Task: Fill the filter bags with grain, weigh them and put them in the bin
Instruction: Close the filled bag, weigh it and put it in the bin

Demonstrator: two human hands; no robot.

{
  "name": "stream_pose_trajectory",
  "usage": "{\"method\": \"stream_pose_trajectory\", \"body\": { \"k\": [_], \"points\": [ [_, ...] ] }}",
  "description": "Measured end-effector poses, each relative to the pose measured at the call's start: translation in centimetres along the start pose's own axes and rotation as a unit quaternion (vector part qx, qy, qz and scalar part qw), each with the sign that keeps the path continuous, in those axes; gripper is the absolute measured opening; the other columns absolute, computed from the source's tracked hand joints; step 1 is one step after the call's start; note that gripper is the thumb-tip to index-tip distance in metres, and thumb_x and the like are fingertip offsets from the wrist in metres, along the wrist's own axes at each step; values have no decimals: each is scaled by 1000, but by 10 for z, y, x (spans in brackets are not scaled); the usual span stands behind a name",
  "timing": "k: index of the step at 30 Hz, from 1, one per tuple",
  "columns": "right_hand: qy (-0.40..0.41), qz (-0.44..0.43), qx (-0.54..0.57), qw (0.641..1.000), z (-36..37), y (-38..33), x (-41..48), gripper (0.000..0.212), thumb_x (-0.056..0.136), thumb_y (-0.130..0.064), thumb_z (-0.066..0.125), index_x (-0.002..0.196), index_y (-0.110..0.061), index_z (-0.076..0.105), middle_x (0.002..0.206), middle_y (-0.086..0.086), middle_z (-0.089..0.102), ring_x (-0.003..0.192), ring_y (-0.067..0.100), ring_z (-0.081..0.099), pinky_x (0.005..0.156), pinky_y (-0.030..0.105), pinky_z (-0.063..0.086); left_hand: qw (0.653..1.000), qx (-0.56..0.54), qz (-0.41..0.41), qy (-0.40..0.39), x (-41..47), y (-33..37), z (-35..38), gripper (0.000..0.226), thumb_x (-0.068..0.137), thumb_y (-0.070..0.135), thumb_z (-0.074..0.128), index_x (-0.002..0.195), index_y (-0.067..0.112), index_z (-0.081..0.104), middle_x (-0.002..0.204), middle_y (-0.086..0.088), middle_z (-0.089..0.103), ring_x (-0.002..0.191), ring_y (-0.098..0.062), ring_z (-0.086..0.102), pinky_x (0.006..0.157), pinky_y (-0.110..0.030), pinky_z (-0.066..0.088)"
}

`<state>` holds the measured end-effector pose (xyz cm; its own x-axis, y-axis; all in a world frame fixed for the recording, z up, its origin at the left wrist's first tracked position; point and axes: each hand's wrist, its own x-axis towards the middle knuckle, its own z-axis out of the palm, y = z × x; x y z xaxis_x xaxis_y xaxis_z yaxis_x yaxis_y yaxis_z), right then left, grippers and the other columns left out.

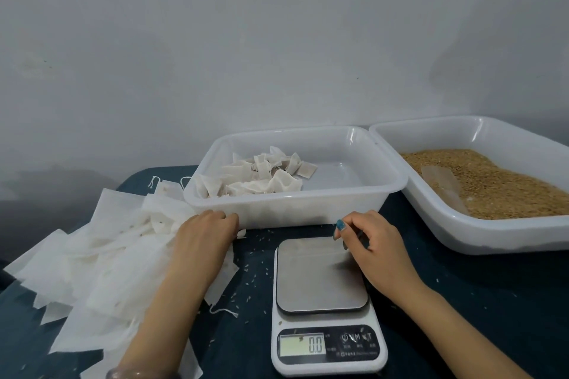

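Head view, near to far. Lower centre: digital scale (321,280), platform bare, display (303,344) reading 0.0. Loose kernels (255,271) lie scattered on the dark table (462,301) to its left.

Left of centre: the left hand (204,234) lies palm down on the heap of empty filter bags (101,255), fingertips curled at the heap's far edge, just beside the bin's front wall; whether they pinch a bag cannot be told. The right hand (374,240) hovers over the platform's upper right corner, fingers loosely curled, nothing visible in them.

Centre: white bin (277,203) holding a cluster of filled bags (261,175) in its left half. Right edge: white tray (492,240) of grain (492,188), a translucent sheet-like piece (443,191) lying in it.

Judged step: between bags, with none on the scale. The next move calls for lifting a single empty bag off the heap, opening its mouth and carrying it to the grain at right.
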<state>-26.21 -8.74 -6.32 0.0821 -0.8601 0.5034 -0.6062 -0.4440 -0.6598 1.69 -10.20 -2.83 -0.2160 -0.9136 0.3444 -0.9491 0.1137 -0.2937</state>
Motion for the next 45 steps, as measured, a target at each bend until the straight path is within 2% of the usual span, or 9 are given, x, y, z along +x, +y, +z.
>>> {"method": "stream_pose_trajectory", "body": {
  "k": [5, 13, 19, 21, 24, 32, 35, 39, 45],
  "points": [
    [-1, 1, 0, 1000, 0, 0, -1, 23, 93, -43, 47, 78, -35, 64, 74, -18, 57, 81, 4, 54, 68, 19, 40, 999, -23, 27, 31, -5, -2, -2, 44, 41, -1, 94, 58, 12, 56, 58, -5, 54, 56, -28, 55, 45, -30, 33],
    [-1, 4, 3, 1000, 0, 0, -1, 24, 93, -43, 48, 79, -32, 65, 74, -16, 58, 79, 5, 54, 67, 21, 42, 972, -168, -14, 163, -6, 12, -15, 22, 91, 22, 66, 85, 17, 45, 61, 3, 50, 53, -21, 46, 47, -29, 33],
    [6, 2, 7, 1000, -1, 1, 1, 23, 93, -44, 47, 79, -36, 64, 74, -16, 58, 81, 6, 54, 67, 21, 41, 882, -407, -103, 216, 0, 23, -21, 11, 99, 19, 55, 100, 21, 44, 86, 15, 59, 70, -3, 57, 65, -24, 45],
    [7, 1, 15, 1000, -1, 0, 1, 22, 93, -42, 49, 79, -36, 65, 74, -17, 60, 82, 6, 55, 68, 21, 42, 835, -490, -145, 203, 5, 25, -22, 14, 100, 14, 54, 102, 25, 45, 92, 22, 58, 81, 11, 58, 67, -9, 40],
    [0, -9, 45, 999, -1, -2, 2, 22, 94, -46, 50, 83, -37, 66, 78, -17, 65, 84, 9, 56, 69, 21, 42, 786, -570, -191, 143, 12, 35, -25, 18, 100, 12, 53, 103, 29, 48, 98, 20, 61, 89, 9, 58, 69, -16, 44],
    [-28, 19, 199, 979, -2, -12, 3, 36, 91, -60, 50, 103, -35, 73, 100, -16, 72, 97, 9, 64, 81, 19, 49, 738, -650, -130, 124, 11, 75, -27, 21, 87, 21, 74, 94, 32, 57, 86, 15, 70, 75, -1, 64, 59, -15, 45],
    [-46, 39, 235, 970, -2, -15, 3, 24, 89, -50, 63, 101, -31, 74, 96, -10, 74, 85, 6, 66, 72, 20, 52, 714, -677, -118, 134, 6, 83, -27, 22, 83, 22, 78, 93, 25, 59, 86, 14, 68, 76, -2, 62, 61, -14, 44],
    [-17, 52, 233, 971, -1, -17, 5, 23, 84, -46, 64, 86, -25, 73, 83, -1, 71, 75, 20, 63, 67, 32, 53, 613, -779, -111, 69, 1, 89, -29, 37, 75, 37, 76, 101, 16, 63, 92, 9, 69, 84, -4, 64, 73, -21, 53],
    [2, 46, 255, 966, -4, -19, 5, 24, 82, -42, 66, 84, -19, 73, 82, 1, 71, 74, 20, 63, 67, 28, 52, 631, -775, -34, 4, -10, 94, -28, 17, 83, 35, 71, 96, 26, 77, 93, 2, 78, 88, -10, 73, 70, -20, 55]
  ]
}}
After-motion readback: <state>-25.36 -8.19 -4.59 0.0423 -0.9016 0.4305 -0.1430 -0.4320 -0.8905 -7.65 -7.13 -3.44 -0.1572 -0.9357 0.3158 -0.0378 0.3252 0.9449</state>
